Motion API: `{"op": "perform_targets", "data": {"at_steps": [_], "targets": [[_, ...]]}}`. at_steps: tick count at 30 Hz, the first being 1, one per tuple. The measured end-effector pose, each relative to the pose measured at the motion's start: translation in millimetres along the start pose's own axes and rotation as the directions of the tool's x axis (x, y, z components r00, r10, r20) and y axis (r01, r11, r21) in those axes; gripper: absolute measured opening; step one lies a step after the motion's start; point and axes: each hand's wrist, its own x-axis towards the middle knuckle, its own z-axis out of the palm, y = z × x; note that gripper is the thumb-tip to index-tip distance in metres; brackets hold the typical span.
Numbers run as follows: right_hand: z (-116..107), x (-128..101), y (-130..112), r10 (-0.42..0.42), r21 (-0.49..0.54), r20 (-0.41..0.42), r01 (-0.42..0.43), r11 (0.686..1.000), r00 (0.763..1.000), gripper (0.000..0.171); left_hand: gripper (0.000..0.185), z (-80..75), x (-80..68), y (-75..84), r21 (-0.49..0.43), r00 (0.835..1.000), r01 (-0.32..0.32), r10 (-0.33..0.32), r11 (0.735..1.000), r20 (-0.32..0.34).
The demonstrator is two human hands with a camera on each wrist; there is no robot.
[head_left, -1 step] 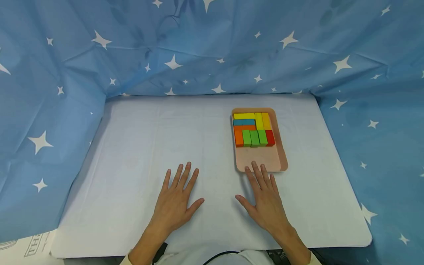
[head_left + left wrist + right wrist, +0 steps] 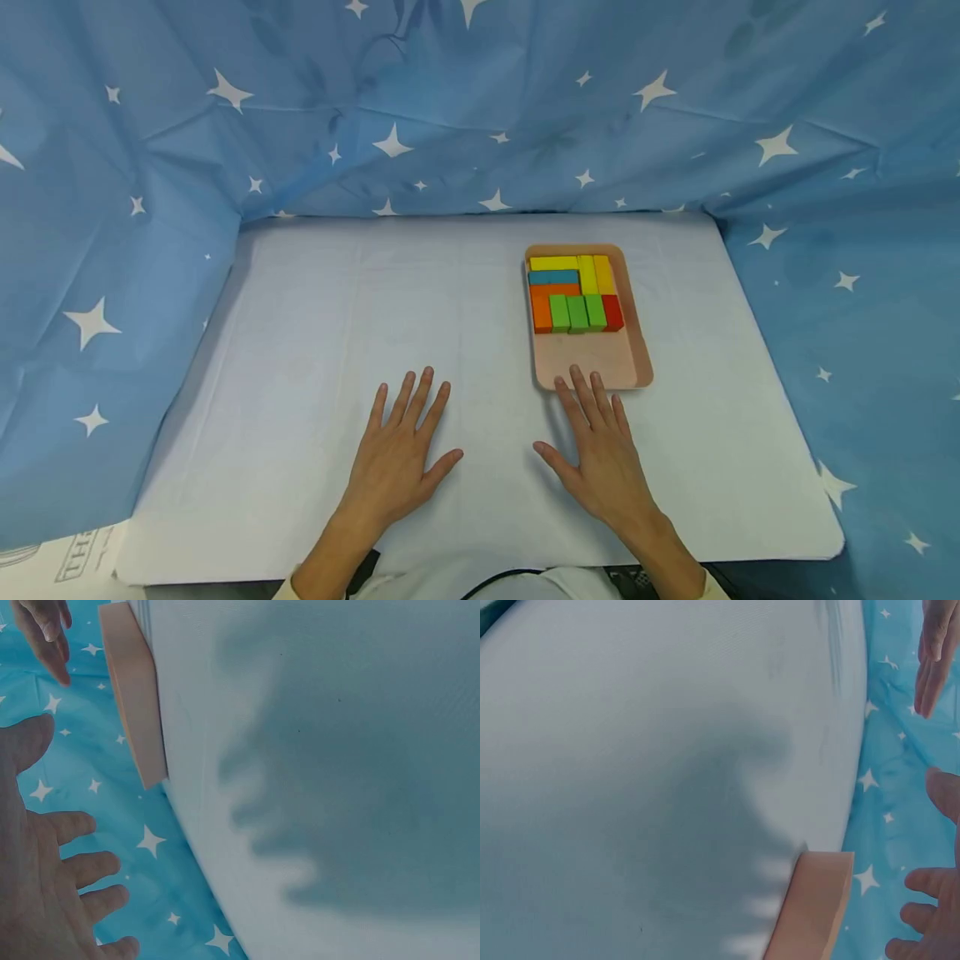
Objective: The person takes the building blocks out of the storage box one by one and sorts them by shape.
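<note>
My left hand (image 2: pixel 393 467) hovers over the front middle of the white table, fingers spread and holding nothing. To its right, my right hand (image 2: pixel 603 467) is held the same way, its fingertips overlapping the near edge of a pinkish tray (image 2: pixel 577 358) in the head view. Coloured blocks fill the tray's far part: a yellow block (image 2: pixel 553 263), a blue block (image 2: pixel 553 277), orange blocks (image 2: pixel 542 315), green blocks (image 2: pixel 577 314) and a red block (image 2: pixel 612 313). Both wrist views show the tray's outer wall (image 2: pixel 135 705), with the blocks hidden.
A white cloth (image 2: pixel 337 292) covers the table. Blue curtain (image 2: pixel 450 100) with white stars hangs along the back and both sides. A black cable (image 2: pixel 498 577) runs by the person's body at the front edge. Printed cardboard (image 2: pixel 60 567) shows at the lower left.
</note>
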Motion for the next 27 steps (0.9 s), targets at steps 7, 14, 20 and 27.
{"op": "perform_targets", "data": {"at_steps": [7,14,20,27], "targets": [[-3,4,0,-0.016,-0.014,0.002,0.016,1.0,1.0,0.092,0.084,-0.2,1.8,-4.2,0.033,1.0,0.003,-0.002,0.999,-0.02],[-4,12,1,-0.042,-0.012,-0.017,0.042,0.999,0.999,0.093,0.085,-1.5,2.4,-8.2,0.043,1.0,0.015,-0.014,0.999,-0.016],[-8,25,6,-0.052,-0.024,-0.016,0.051,0.998,0.999,0.095,0.085,-3.8,6.2,-12.3,0.04,1.0,0.019,-0.018,0.999,-0.017],[-19,49,15,-0.1,-0.016,-0.065,0.099,0.995,0.993,0.088,0.083,-6.5,15.9,-20.2,0.045,0.999,0.016,-0.014,0.999,-0.046]]}}
